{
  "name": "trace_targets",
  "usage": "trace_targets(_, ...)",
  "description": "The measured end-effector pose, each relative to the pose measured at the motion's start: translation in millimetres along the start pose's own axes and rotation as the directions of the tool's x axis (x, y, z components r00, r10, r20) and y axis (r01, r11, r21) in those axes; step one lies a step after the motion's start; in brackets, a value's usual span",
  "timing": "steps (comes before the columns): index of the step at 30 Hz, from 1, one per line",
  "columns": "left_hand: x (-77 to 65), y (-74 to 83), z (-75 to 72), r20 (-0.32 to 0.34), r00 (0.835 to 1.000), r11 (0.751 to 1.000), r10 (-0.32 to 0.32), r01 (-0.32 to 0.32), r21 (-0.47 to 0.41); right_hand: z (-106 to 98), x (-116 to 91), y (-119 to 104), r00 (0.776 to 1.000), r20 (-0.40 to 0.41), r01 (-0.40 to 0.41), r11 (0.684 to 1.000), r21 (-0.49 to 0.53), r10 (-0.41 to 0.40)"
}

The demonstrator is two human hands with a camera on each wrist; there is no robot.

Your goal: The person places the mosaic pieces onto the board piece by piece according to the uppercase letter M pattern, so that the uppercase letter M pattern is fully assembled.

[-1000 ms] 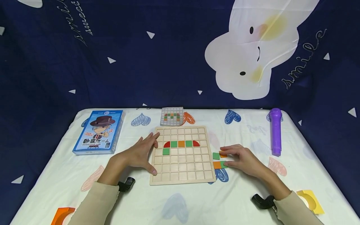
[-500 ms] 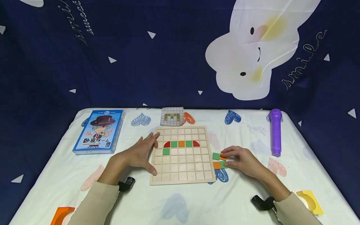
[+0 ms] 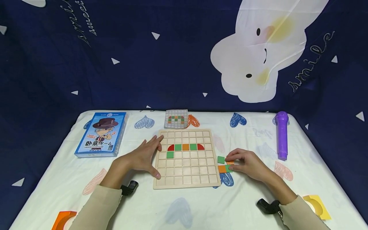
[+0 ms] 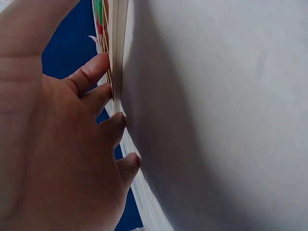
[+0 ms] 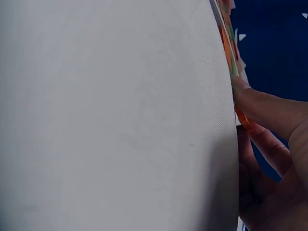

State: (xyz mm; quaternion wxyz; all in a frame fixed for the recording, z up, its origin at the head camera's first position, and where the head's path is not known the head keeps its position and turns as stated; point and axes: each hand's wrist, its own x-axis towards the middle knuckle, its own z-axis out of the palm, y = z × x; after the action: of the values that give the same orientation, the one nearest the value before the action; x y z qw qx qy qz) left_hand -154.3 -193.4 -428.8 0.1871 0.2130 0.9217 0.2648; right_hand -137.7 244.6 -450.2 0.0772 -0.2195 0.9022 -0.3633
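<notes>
My left hand (image 3: 143,156) rests along the left edge of a wooden grid board (image 3: 187,175), fingers spread, thumb at the lower edge and index finger near the top corner. A row of red, green and orange pieces, with an orange tile (image 3: 185,147) in the middle, lies in the board's cells; a green tile (image 3: 170,155) sits below its left end. Right of the board, my right hand (image 3: 246,162) holds a loose orange square tile (image 5: 244,121) between forefinger and thumb. Its thumb tip overlaps a green tile (image 3: 228,168), beside another orange tile (image 3: 222,169). Another green tile (image 3: 220,159) lies near the forefinger.
A small pattern card (image 3: 176,118) lies behind the board. A blue game box (image 3: 101,134) is at left, a purple cylinder (image 3: 282,135) at right. An orange block (image 3: 64,218) and a yellow block (image 3: 319,207) lie near the front corners.
The orange tile at my right fingers has slid slightly toward me and turned straighter, with the forefinger drawn in a little. My left hand and the board have stayed put.
</notes>
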Motion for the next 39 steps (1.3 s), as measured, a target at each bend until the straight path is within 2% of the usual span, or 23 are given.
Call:
trace_targets(13,-2.3,-1.2,-0.4,-0.008,1.0,1.0,0.024,-0.024,0.012,-8,12,1,0.996,0.073,0.051,0.999,0.007,-0.051)
trace_targets(18,-1.6,-1.0,-0.6,-0.008,1.0,0.999,0.026,-0.026,0.02,-6,19,-6,0.994,0.069,0.078,0.996,0.036,-0.08)
trace_targets(28,-1.7,-1.7,-1.2,-0.001,1.0,0.999,0.028,-0.028,0.015,9,34,-36,0.993,0.047,0.103,0.99,0.092,-0.108)
trace_targets(39,-2.1,-1.0,-1.3,-0.005,1.0,0.999,0.031,-0.031,0.008,38,51,-61,0.97,0.074,0.223,0.967,0.122,-0.233)
